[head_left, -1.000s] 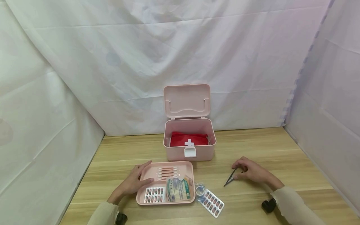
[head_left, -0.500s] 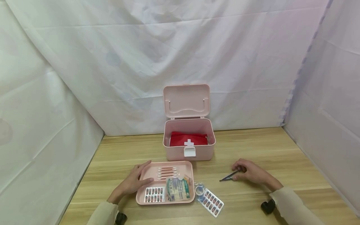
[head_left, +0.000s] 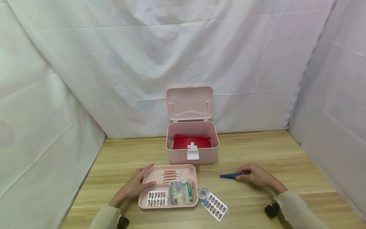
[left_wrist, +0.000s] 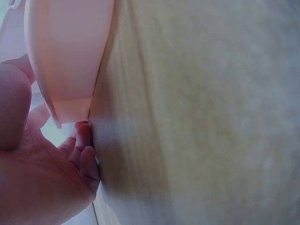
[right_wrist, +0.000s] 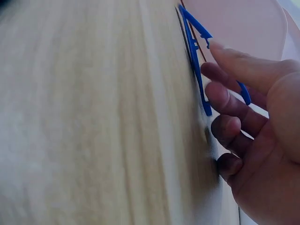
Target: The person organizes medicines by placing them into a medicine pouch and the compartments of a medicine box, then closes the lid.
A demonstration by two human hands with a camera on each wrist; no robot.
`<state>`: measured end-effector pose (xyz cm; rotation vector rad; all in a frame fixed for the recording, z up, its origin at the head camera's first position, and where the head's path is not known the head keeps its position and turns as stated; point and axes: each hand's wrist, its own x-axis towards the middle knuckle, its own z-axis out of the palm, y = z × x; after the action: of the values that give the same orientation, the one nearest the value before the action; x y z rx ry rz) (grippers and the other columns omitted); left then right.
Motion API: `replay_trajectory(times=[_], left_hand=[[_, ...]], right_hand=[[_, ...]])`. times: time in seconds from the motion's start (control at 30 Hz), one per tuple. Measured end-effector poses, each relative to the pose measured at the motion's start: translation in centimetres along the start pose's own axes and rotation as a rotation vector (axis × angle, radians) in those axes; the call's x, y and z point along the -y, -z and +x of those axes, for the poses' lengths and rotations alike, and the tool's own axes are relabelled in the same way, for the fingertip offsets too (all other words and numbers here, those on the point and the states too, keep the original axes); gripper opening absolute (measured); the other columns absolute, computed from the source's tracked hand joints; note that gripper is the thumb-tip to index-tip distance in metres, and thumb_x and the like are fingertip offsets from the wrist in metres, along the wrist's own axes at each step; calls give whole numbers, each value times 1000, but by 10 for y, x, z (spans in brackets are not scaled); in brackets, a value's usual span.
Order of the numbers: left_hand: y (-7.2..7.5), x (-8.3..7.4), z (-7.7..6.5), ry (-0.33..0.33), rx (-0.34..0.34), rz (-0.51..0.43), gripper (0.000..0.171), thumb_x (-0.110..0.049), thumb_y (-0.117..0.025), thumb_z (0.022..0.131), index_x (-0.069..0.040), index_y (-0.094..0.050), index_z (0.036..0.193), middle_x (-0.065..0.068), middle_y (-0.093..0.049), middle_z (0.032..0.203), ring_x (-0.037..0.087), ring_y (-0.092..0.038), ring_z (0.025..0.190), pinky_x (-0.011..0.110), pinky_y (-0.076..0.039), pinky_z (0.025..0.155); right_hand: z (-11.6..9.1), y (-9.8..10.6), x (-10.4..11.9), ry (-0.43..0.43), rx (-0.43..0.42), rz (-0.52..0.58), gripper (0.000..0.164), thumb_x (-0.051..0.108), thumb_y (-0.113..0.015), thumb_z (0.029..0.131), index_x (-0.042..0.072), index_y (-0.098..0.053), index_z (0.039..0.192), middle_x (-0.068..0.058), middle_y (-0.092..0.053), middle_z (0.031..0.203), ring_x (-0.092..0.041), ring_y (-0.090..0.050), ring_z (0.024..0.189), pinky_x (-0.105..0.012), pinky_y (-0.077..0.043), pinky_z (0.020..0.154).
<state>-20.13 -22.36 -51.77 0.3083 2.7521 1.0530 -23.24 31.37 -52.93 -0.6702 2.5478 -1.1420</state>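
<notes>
My right hand [head_left: 255, 174] pinches blue plastic tweezers [head_left: 228, 176] between thumb and fingers, low over the wooden table. In the right wrist view the tweezers [right_wrist: 193, 58] lie with one arm close along the tabletop and the other at my thumb and index finger. My left hand [head_left: 137, 183] holds the left rim of a pink tray [head_left: 151, 170], thumb over the edge and fingers about the far corner. In the tray are several wrapped cotton swabs [head_left: 170, 176], a capsule blister pack [head_left: 157, 198] and a green-and-clear packet [head_left: 180, 192].
Behind the tray stands a pink box [head_left: 178, 156] with its lid [head_left: 190, 103] raised and a red pouch [head_left: 183, 141] with a white cross inside. Right of the tray lie a bagged tape roll [head_left: 203, 194] and another capsule blister pack [head_left: 216, 206]. White cloth [head_left: 137, 70] hangs behind the table.
The tweezers have swung from pointing toward the front left to lying nearly level, tip to the left, with my right hand slightly lower. The left hand and tray stay put.
</notes>
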Motion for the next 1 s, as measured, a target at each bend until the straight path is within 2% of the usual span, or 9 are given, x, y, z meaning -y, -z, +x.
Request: replay_trajectory(times=[0.13, 0.23, 0.53, 0.67, 0.87, 1.0], left_hand=[[0, 0, 0, 3, 0, 1, 81, -41, -76, 86, -23, -36, 154, 18, -43, 135, 29, -44, 118, 57, -41, 100], [-1, 0, 0, 3, -2, 3, 80, -41, -76, 86, -23, -36, 154, 18, -43, 135, 29, -44, 118, 57, -41, 100], [-1, 0, 0, -5, -4, -9, 80, -40, -76, 86, -23, -37, 154, 19, -43, 135, 30, -45, 119, 59, -40, 101], [-1, 0, 0, 3, -5, -12, 80, -41, -76, 86, -23, -37, 154, 19, -43, 135, 31, -46, 120, 60, -40, 102], [-1, 0, 0, 11, -4, -16, 80, -41, -76, 86, -24, -37, 154, 19, -43, 136, 32, -45, 121, 61, -40, 102], [-1, -1, 0, 18, -3, -18, 79, -41, -76, 86, -25, -37, 154, 20, -43, 137, 32, -45, 122, 62, -40, 102]], right_hand=[[1, 3, -1, 0, 36, 65, 30, 27, -64, 97, 10, -70, 121, 0, -70, 91, -9, -59, 72, -23, -50, 60], [2, 4, -4, 8, 57, 120, 36, 23, -60, 100, 2, -64, 128, -2, -70, 85, -10, -62, 69, -24, -52, 58], [2, 6, -3, -28, 18, 133, 34, 24, -57, 101, 4, -66, 127, -4, -68, 75, -4, -48, 58, -21, -40, 52], [2, 6, 3, -31, 8, 193, 35, 24, -54, 103, 1, -66, 127, -9, -67, 76, -3, -44, 56, -21, -38, 48], [7, 0, 14, -13, 8, 303, 35, 24, -53, 103, 0, -66, 126, -8, -65, 76, -5, -48, 60, -21, -41, 51], [12, -7, 29, -10, 13, 318, 36, 25, -53, 104, -1, -66, 125, -2, -60, 74, -8, -51, 65, -23, -44, 58]])
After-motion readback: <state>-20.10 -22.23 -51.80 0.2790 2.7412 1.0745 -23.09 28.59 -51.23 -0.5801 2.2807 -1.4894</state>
